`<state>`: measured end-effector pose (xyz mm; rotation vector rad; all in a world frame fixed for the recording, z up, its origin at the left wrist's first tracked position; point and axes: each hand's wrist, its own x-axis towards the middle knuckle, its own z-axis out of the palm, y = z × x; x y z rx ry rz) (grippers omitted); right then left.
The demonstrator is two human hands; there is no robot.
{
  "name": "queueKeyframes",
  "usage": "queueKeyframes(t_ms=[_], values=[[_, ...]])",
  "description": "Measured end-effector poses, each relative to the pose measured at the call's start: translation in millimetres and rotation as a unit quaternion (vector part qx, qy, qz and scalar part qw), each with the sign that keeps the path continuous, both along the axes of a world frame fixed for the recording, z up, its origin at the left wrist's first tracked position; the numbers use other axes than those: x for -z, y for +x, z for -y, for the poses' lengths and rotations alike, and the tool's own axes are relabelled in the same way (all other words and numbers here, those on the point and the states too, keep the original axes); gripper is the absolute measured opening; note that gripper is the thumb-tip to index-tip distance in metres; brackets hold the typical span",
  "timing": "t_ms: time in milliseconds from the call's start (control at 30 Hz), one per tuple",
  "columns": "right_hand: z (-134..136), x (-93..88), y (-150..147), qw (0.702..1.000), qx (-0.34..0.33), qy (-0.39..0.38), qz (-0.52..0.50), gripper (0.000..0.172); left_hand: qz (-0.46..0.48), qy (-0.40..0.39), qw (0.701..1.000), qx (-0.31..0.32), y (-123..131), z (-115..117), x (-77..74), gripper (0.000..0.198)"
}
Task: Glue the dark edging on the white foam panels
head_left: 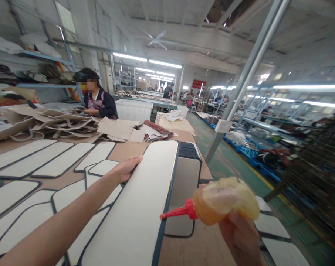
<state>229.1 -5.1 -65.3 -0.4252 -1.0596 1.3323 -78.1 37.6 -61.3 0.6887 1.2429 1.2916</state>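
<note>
My left hand (pixel 128 168) is closed on the left edge of a long white panel (pixel 136 192) with rounded corners and a dark border, holding it tilted up from the table. My right hand (pixel 236 229) grips a soft, yellowish glue bottle (pixel 225 199) lying nearly sideways. Its red nozzle (pixel 178 211) points left, and the tip meets the panel's right edge. Just behind that edge stands a stack of similar dark-edged panels (pixel 184 188). More white panels (pixel 53 159) lie spread and overlapping on the table to the left.
Beige sheet scraps (pixel 53 123) are heaped at the table's far side, beside brown pieces (pixel 156 129). A co-worker (pixel 97 98) sits beyond them near a white bin (pixel 134 111). A metal post (pixel 239 88) rises at right. Several panels (pixel 275 227) sit lower right.
</note>
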Motion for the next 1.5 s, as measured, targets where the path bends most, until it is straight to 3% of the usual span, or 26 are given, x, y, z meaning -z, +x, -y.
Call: queueKeyframes(t_ms=[133, 367, 833, 1167, 1300, 1500], values=[[1.3, -4.4, -2.7, 1.0, 0.009, -0.004, 0.014, 0.045, 0.0, 0.008, 1.0, -0.008, -4.7, -4.9, -0.7, 0.012], [2.7, 2.3, -2.0, 1.0, -0.004, 0.007, 0.009, 0.028, 0.0, 0.018, 1.0, -0.008, -14.0, -9.8, 1.3, 0.013], [11.1, 0.6, -7.8, 0.999, -0.03, 0.01, 0.022, 0.03, -0.005, 0.005, 1.0, -0.016, -29.6, -15.1, 4.7, 0.006], [14.1, -0.4, -11.2, 0.999, -0.022, 0.017, 0.017, 0.036, -0.002, -0.004, 0.995, -0.095, -43.0, -12.8, 6.4, 0.009], [13.9, 5.2, -10.0, 0.999, -0.029, 0.023, -0.002, 0.032, 0.007, -0.004, 0.992, -0.125, -48.6, -11.9, 6.9, 0.014], [17.2, 24.6, 0.6, 1.0, -0.017, 0.01, 0.01, 0.041, 0.047, 0.011, 0.989, -0.139, -58.4, -9.3, 13.2, 0.023]])
